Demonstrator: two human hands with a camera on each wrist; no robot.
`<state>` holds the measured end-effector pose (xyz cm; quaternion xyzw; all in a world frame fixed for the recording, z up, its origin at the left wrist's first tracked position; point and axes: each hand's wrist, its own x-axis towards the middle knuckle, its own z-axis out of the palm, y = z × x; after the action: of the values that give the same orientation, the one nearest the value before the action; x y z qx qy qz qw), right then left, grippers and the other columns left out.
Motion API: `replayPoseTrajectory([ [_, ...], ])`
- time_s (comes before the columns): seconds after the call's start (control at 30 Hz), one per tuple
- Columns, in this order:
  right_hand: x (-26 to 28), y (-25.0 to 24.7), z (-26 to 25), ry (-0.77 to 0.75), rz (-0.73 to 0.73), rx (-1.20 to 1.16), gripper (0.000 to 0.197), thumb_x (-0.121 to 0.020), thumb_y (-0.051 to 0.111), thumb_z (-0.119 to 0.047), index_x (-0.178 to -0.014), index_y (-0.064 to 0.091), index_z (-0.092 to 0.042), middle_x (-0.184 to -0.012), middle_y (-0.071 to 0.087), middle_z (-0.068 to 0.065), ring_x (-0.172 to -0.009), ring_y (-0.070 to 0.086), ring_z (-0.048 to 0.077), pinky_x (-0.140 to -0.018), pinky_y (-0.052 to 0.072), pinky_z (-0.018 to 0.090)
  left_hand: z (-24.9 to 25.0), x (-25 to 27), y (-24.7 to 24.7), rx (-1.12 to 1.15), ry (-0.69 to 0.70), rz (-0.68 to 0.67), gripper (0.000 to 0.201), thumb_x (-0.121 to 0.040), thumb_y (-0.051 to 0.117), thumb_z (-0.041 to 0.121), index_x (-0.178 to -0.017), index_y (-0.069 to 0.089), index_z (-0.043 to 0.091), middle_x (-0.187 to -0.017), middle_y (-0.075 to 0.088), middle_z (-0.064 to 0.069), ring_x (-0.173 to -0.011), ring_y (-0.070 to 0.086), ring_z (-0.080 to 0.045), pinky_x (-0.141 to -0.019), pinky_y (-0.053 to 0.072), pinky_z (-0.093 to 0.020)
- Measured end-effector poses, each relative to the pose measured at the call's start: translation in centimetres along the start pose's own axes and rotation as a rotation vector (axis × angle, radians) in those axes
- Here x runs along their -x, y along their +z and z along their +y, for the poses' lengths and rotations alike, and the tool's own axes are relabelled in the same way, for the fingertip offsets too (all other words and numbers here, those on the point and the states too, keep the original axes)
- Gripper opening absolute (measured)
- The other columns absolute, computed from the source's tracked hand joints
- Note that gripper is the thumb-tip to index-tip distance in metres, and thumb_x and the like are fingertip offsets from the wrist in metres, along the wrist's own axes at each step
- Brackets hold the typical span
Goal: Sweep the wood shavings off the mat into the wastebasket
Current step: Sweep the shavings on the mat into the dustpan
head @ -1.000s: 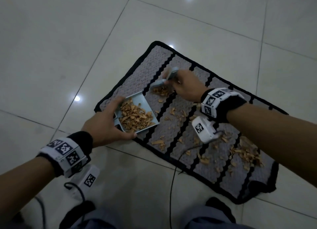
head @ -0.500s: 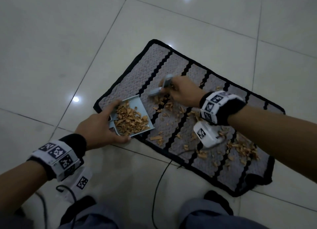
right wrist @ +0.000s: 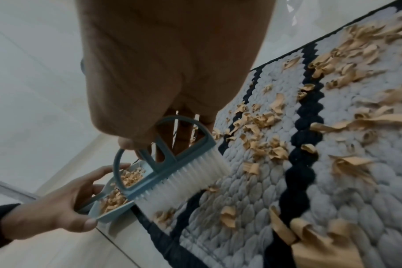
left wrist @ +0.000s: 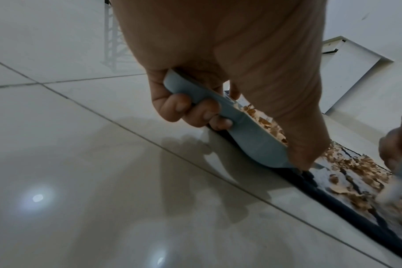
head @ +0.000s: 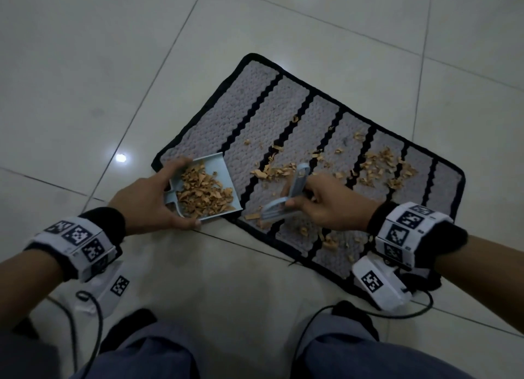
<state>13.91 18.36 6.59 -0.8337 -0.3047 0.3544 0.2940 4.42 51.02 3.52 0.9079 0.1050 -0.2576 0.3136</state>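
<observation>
A grey mat (head: 266, 109) with black zigzag stripes lies on the tiled floor. Tan wood shavings (head: 377, 166) are scattered over its middle and right part. My left hand (head: 147, 200) grips a small pale-blue dustpan (head: 219, 167) at the mat's near-left edge; the pan holds a heap of shavings (head: 202, 192). My right hand (head: 326, 202) holds a pale-blue hand brush (head: 289, 197) by its looped handle, just right of the pan. In the right wrist view the brush (right wrist: 163, 174) has its white bristles (right wrist: 186, 181) down against the mat (right wrist: 333, 181). No wastebasket is in view.
Glossy pale floor tiles (head: 85, 66) surround the mat. My knees in grey trousers (head: 170, 356) are at the bottom of the head view. Black cables (head: 93, 322) trail from the wrist cameras across the floor. A white cabinet (left wrist: 356, 68) stands behind the mat in the left wrist view.
My right hand has brought the brush from the far side of the mat toward me, down beside the dustpan. The left hand keeps its hold on the pan.
</observation>
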Motion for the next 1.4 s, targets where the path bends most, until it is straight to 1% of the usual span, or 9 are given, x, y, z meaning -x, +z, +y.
replayPoseTrajectory([
  [0.13,-0.5,0.4,0.3,-0.018,-0.065,0.031,0.016,-0.1,0.052,-0.028,-0.098,0.065,-0.017,-0.083,0.065,-0.001,-0.071,0.058,0.007,-0.063,0.049,0.03,0.1,0.2,0.3,-0.017,-0.002,-0.007,0.121,-0.042,0.085,0.07,-0.141,0.017,0.055,-0.128,0.061,0.003,-0.102,0.064,-0.022,-0.089,0.053,-0.036],
  [0.27,-1.2,-0.1,1.1,0.047,0.169,0.029,0.021,-0.1,0.052,-0.029,-0.101,0.064,-0.012,-0.083,0.065,0.009,-0.071,0.058,0.021,-0.061,0.047,0.039,0.0,0.3,0.4,-0.003,0.004,-0.021,0.121,-0.042,0.086,0.069,-0.141,0.017,0.055,-0.126,0.061,0.004,-0.1,0.064,-0.02,-0.089,0.054,-0.036],
  [0.37,-1.0,-1.2,0.6,0.001,0.288,-0.029,0.014,-0.1,0.053,-0.024,-0.105,0.064,-0.017,-0.091,0.066,0.003,-0.077,0.059,0.011,-0.063,0.045,0.025,-0.1,0.3,0.4,-0.009,0.001,-0.023,0.121,-0.044,0.087,0.066,-0.142,0.017,0.054,-0.126,0.061,0.006,-0.099,0.064,-0.019,-0.088,0.053,-0.033],
  [0.53,-1.0,0.0,0.2,-0.016,0.055,0.023,0.016,-0.1,0.052,-0.031,-0.095,0.063,-0.02,-0.079,0.063,0.012,-0.067,0.056,0.027,-0.058,0.043,0.037,0.0,0.4,0.5,-0.004,0.002,-0.034,0.125,-0.037,0.078,0.077,-0.143,0.017,0.053,-0.128,0.06,0.006,-0.101,0.063,-0.018,-0.088,0.053,-0.033],
  [0.67,-1.9,-0.1,0.4,-0.008,0.202,-0.004,0.016,-0.1,0.051,-0.03,-0.101,0.063,-0.018,-0.081,0.063,0.017,-0.069,0.056,0.03,-0.06,0.045,0.041,0.2,0.3,0.6,0.005,0.006,-0.042,0.124,-0.036,0.079,0.077,-0.142,0.018,0.054,-0.127,0.06,0.007,-0.101,0.063,-0.018,-0.09,0.053,-0.035],
  [0.93,-1.9,0.5,-1.0,-0.033,0.02,0.002,0.015,-0.1,0.053,-0.026,-0.095,0.061,-0.015,-0.066,0.051,-0.008,-0.057,0.053,0.001,-0.052,0.036,0.014,0.0,0.1,0.8,0.04,0.003,-0.054,0.124,-0.036,0.082,0.075,-0.139,0.016,0.058,-0.127,0.06,0.006,-0.103,0.064,-0.019,-0.092,0.054,-0.041],
  [1.17,-2.3,-0.9,1.1,0.0,0.311,-0.015,0.013,-0.1,0.053,-0.025,-0.107,0.063,-0.02,-0.085,0.061,-0.015,-0.073,0.056,-0.01,-0.063,0.04,0.006,0.2,0.4,0.8,0.04,-0.005,-0.059,0.123,-0.036,0.081,0.074,-0.14,0.016,0.056,-0.126,0.061,0.007,-0.101,0.064,-0.018,-0.091,0.055,-0.039],
  [1.27,-1.5,-0.5,1.0,-0.021,0.209,0.02,0.019,-0.1,0.052,-0.03,-0.095,0.062,-0.015,-0.076,0.062,0.004,-0.065,0.056,0.014,-0.058,0.044,0.031,0.2,0.3,0.8,0.027,-0.009,-0.057,0.124,-0.036,0.08,0.075,-0.141,0.016,0.056,-0.128,0.06,0.007,-0.103,0.064,-0.019,-0.092,0.054,-0.039],
  [1.4,-2.1,1.1,0.9,-0.005,0.161,0.062,0.023,-0.099,0.053,-0.031,-0.098,0.065,-0.011,-0.061,0.049,-0.003,-0.052,0.042,0.01,-0.052,0.032,0.025,0.3,0.3,0.8,0.026,-0.016,-0.06,0.125,-0.035,0.08,0.075,-0.141,0.016,0.056,-0.127,0.06,0.005,-0.101,0.064,-0.019,-0.091,0.055,-0.039],
])
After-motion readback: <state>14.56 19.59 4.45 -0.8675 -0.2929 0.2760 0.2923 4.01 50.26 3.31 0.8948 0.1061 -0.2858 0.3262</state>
